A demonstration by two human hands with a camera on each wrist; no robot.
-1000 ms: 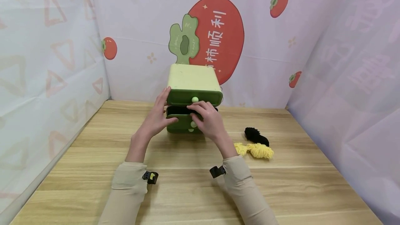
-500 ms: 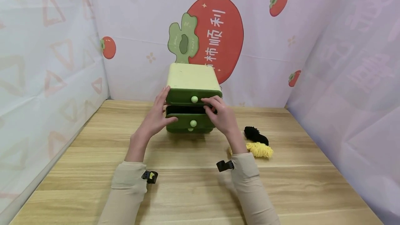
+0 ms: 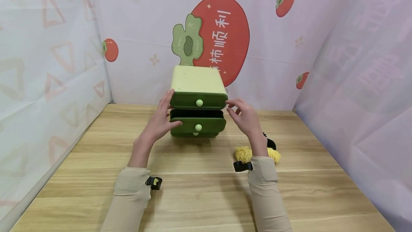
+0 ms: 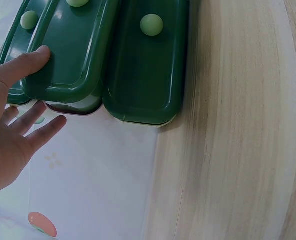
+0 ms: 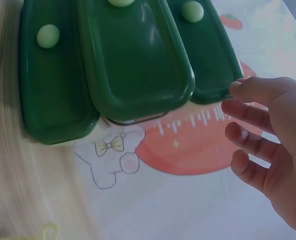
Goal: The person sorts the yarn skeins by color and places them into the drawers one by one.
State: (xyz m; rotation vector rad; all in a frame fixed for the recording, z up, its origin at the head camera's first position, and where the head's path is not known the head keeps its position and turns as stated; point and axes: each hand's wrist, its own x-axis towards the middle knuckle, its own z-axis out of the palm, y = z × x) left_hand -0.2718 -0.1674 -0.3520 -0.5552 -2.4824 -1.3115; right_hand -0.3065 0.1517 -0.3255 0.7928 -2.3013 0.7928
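Middle drawer (image 3: 210, 126) looks light, stiff and slick, so I'd pull by its knob (image 3: 198, 127); left hand (image 3: 157, 120) spread wide at its edge, right hand (image 3: 246, 119) loosely curved, holding nothing.

The drawer cabinet (image 3: 188, 100) has a pale-yellow top (image 3: 197, 78), dark-green fronts (image 3: 211, 125) and light-green knobs (image 3: 198, 127); right of it lie a yellow yarn skein (image 3: 243, 154) and a black skein (image 3: 271, 144); behind it, the pinkish-white backdrop (image 3: 140, 85) bears red persimmons (image 3: 237, 35).
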